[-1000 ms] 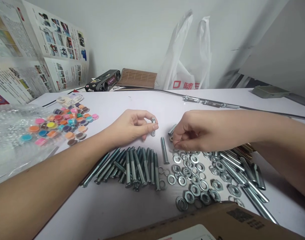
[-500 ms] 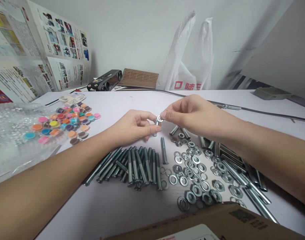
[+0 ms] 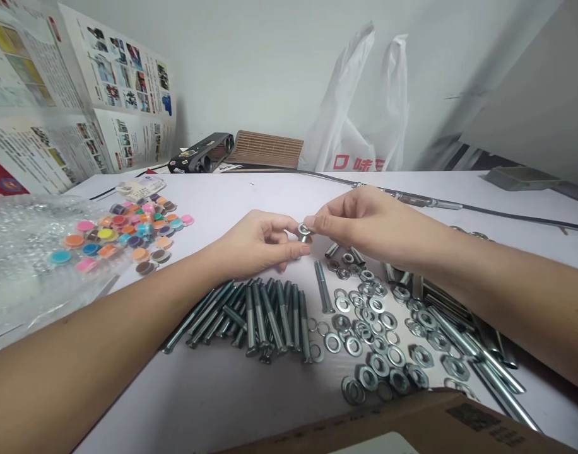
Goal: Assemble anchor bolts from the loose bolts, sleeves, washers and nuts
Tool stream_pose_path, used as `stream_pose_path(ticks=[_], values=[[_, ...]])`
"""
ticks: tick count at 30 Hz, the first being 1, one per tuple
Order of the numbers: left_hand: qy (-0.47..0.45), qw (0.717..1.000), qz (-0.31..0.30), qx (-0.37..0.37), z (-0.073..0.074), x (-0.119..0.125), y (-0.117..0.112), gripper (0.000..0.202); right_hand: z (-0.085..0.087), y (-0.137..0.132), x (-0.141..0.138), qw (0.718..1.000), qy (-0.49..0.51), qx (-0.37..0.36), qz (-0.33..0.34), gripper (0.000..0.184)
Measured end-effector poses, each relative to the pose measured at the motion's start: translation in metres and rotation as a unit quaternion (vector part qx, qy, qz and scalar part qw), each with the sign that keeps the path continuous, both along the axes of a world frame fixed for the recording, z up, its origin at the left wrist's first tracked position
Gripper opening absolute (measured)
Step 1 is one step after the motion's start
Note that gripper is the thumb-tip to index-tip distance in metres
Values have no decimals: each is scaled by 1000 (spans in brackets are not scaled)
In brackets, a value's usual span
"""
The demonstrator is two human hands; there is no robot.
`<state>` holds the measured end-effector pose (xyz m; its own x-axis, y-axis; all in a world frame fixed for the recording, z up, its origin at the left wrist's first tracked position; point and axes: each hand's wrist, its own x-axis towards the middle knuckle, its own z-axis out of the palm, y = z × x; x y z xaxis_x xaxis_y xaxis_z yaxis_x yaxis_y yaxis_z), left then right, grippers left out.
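Observation:
My left hand (image 3: 255,243) pinches a short metal bolt (image 3: 300,242), held upright above the white table (image 3: 251,195). My right hand (image 3: 359,221) meets it from the right, its thumb and forefinger holding a washer (image 3: 303,228) at the bolt's top end. Below both hands lie a row of long bolts (image 3: 258,312), one single bolt (image 3: 322,287), and a spread of washers and nuts (image 3: 371,334).
Coloured round caps (image 3: 123,233) and bubble wrap (image 3: 24,252) lie at the left. More long bolts (image 3: 464,328) sit under my right forearm. A cardboard box (image 3: 412,425) edges the near side. A cable (image 3: 435,203), a white plastic bag (image 3: 365,107) and printed posters (image 3: 81,94) stand behind.
My right hand rose from the pile of washers with one washer and brought it left to the top of the bolt in my left hand.

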<state>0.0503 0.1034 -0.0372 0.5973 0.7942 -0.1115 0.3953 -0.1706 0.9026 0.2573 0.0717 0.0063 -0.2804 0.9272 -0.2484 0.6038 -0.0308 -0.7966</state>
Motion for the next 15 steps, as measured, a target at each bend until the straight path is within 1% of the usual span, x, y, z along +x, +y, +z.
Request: stream_pose_path(ticks=[5, 9, 11, 12, 14, 15], values=[[-3, 1000, 17, 0, -1, 1, 0, 42, -1, -3, -4, 1000, 8, 20, 7, 50], [-3, 999, 32, -6, -1, 2, -1, 40, -1, 0, -3, 999, -28, 24, 3, 51], [-6, 999, 39, -5, -1, 2, -1, 41, 5, 3, 3, 994, -99, 52, 15, 56], [-7, 999, 41, -2, -2, 1, -1, 42, 10, 5, 7, 986, -149, 74, 28, 58], [-7, 999, 42, 3, -3, 1, 0, 43, 22, 7, 18, 960, -247, 103, 75, 59], [-5, 999, 40, 2, -4, 1, 0, 43, 27, 6, 24, 949, -281, 96, 108, 58]])
